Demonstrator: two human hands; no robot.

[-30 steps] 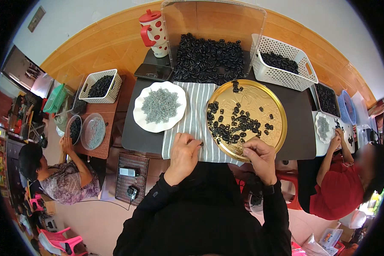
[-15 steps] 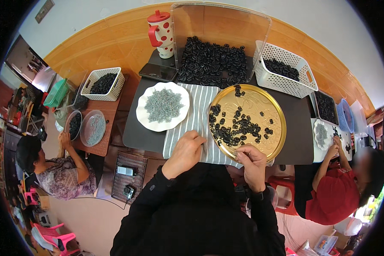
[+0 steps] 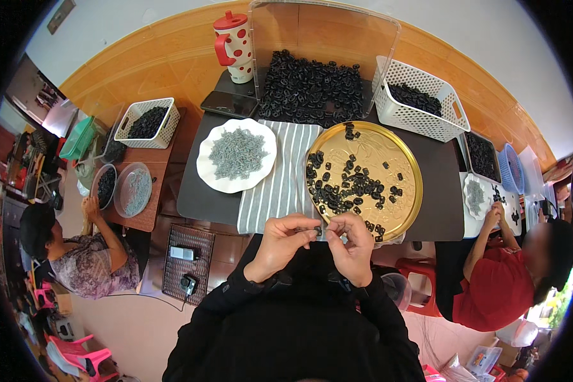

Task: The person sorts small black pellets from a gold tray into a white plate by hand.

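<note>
Above the table's near edge, my left hand (image 3: 279, 247) pinches a small black plastic piece (image 3: 318, 230) between thumb and fingertips. Facing it a short gap away is my right hand (image 3: 353, 251), closed in a pinch; whatever it holds is too small to make out. Just beyond my right hand lies a round gold tray (image 3: 406, 165), with many loose black pieces (image 3: 363, 184) scattered over it. A grey-and-white striped cloth (image 3: 286, 165) extends beneath the tray's left side. Left of the cloth, a white scalloped plate (image 3: 205, 175) carries a heap of small grey screws (image 3: 239, 153).
At the back stand a clear bin (image 3: 325, 32) of black pieces, a white perforated basket (image 3: 395, 118), a dotted tumbler (image 3: 239, 48) and a phone (image 3: 229, 104). One person (image 3: 92, 254) works at a table on the left, another (image 3: 500, 280) on the right.
My left hand has lifted off the cloth, and a black piece now shows in its fingers. My right hand has shifted left from the tray's rim toward it. The view has shifted slightly.
</note>
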